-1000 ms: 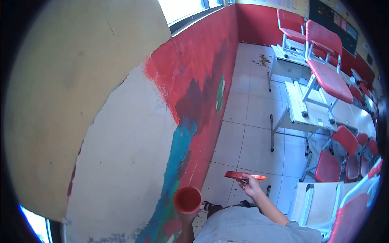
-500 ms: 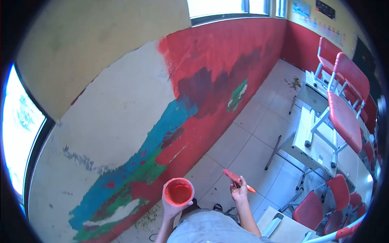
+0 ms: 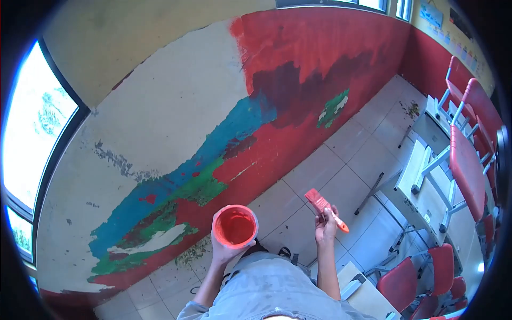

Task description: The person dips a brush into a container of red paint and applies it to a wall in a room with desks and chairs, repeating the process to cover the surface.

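My left hand (image 3: pixel 222 252) is wrapped round a tub of red paint (image 3: pixel 235 226), held upright in front of my body; the paint inside shows from above. To the right, my right hand (image 3: pixel 326 226) grips a paintbrush (image 3: pixel 322 204) by its orange-tipped handle. Its red-coated bristles point up and left, apart from the tub and the wall. Ahead stands the wall (image 3: pixel 176 106), with fresh-looking red over dark red at the right. Blue, green and bare whitish patches run across its middle and lower left.
Desks (image 3: pixel 408 186) with red chairs (image 3: pixel 469 170) stacked on top line the right side. More red chairs (image 3: pixel 397 282) stand low at the right. Flakes of debris (image 3: pixel 194 250) lie on the tiled floor (image 3: pixel 314 170) along the wall. A window (image 3: pixel 37 133) is at the left.
My view has shifted, so the wall sits a little further right and higher. Both hands are raised slightly in view, and the brush has turned to show its flat side.
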The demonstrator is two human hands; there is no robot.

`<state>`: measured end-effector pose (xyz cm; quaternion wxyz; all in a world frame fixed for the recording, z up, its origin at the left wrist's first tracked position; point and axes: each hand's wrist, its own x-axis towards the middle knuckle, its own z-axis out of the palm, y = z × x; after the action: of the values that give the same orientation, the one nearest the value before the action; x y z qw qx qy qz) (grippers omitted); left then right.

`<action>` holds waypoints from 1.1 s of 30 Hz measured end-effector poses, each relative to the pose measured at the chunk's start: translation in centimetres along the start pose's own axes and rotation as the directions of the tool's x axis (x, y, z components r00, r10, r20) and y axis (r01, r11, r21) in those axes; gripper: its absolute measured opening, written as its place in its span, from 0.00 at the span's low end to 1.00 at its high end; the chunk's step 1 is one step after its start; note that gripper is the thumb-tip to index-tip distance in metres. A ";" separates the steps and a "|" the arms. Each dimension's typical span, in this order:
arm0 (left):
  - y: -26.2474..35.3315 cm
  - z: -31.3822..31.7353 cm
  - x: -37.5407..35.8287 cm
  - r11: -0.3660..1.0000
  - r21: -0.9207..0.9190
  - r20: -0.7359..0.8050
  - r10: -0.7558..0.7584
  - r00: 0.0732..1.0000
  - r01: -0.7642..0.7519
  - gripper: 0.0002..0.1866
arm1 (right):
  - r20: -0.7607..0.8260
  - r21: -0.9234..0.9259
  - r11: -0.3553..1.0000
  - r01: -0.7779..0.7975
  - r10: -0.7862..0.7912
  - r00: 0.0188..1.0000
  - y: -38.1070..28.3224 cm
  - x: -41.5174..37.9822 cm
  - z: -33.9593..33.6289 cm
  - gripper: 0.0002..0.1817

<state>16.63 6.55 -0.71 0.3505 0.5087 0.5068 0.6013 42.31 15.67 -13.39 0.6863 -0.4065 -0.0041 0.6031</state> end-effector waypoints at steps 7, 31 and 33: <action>1.7 2.0 1.7 1.000 0.011 -0.023 0.023 0.999 -0.022 0.46 | 0.307 -0.080 0.981 0.175 -0.143 0.941 -5.6 -2.4 8.0 0.18; 4.1 7.3 4.7 0.956 -0.215 0.064 0.219 0.974 -0.201 0.46 | 0.902 -0.164 0.072 0.984 0.415 0.120 -12.2 -14.5 23.5 0.10; 3.7 7.2 4.7 0.954 -0.220 0.065 0.223 0.973 -0.204 0.46 | 0.904 -0.158 0.076 0.984 0.412 0.114 -11.9 -14.4 23.6 0.10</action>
<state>22.80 11.86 3.87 0.3577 0.5464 0.3658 0.6630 36.52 17.47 16.07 0.2535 -0.2391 -0.8938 0.2824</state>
